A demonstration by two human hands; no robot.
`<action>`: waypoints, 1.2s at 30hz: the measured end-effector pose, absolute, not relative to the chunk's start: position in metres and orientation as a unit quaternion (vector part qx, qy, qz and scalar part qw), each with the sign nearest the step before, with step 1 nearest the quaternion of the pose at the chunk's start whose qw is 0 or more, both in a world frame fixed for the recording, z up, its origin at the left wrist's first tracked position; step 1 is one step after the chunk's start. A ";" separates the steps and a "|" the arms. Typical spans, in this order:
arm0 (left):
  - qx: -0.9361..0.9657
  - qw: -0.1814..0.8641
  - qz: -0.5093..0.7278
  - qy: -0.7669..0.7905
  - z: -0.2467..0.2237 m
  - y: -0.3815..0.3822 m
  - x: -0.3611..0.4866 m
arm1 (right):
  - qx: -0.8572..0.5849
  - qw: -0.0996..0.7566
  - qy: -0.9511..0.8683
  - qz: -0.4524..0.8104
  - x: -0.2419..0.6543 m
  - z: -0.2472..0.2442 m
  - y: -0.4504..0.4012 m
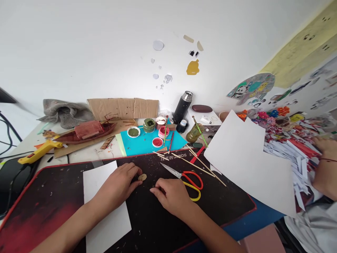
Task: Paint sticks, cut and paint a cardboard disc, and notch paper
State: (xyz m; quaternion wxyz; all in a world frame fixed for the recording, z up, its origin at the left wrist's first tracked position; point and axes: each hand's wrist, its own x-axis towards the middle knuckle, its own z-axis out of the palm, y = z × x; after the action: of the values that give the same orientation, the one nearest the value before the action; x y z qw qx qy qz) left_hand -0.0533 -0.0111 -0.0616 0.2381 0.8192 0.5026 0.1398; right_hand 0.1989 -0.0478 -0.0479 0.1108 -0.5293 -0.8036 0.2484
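Between the thumb and fingertips of my left hand (119, 181) is a small round piece of cardboard (142, 177), held over the dark desk mat (147, 225). My right hand (172, 195) is just to the right of it, fingers curled with thumb against forefinger; whatever it pinches, if anything, is too small to make out. Right behind that hand lie scissors (181, 175) with one red and one yellow handle, blades pointing left. A white sheet (105, 225) rests under my left wrist. Several thin wooden sticks (195, 165) are scattered beyond the scissors.
Open paint pots, one of them red (157, 142), stand on a blue sheet (134, 149). Behind are a black flask (182, 107) and a brush jar (194, 134). A model boat (88, 131) and yellow glue gun (42, 151) lie left. Large white paper (242, 151) and another person's arm (326, 172) are right.
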 end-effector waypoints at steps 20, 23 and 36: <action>0.816 0.240 0.167 0.498 -0.072 -0.010 -0.053 | -0.553 0.230 -0.719 0.352 0.199 -0.031 -0.021; 0.815 0.247 0.169 0.496 -0.074 -0.010 -0.054 | -0.559 0.258 -0.704 0.355 0.205 -0.031 -0.012; 0.810 0.261 0.181 0.493 -0.075 -0.005 -0.057 | -0.552 0.393 -0.518 0.522 0.219 -0.041 0.040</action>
State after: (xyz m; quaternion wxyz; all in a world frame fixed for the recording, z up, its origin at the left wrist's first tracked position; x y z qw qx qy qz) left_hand -0.0566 -0.0049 -0.0755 0.2615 0.8099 0.4927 0.1814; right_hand 0.2188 0.0397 -0.0410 0.3935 -0.5518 -0.5180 0.5219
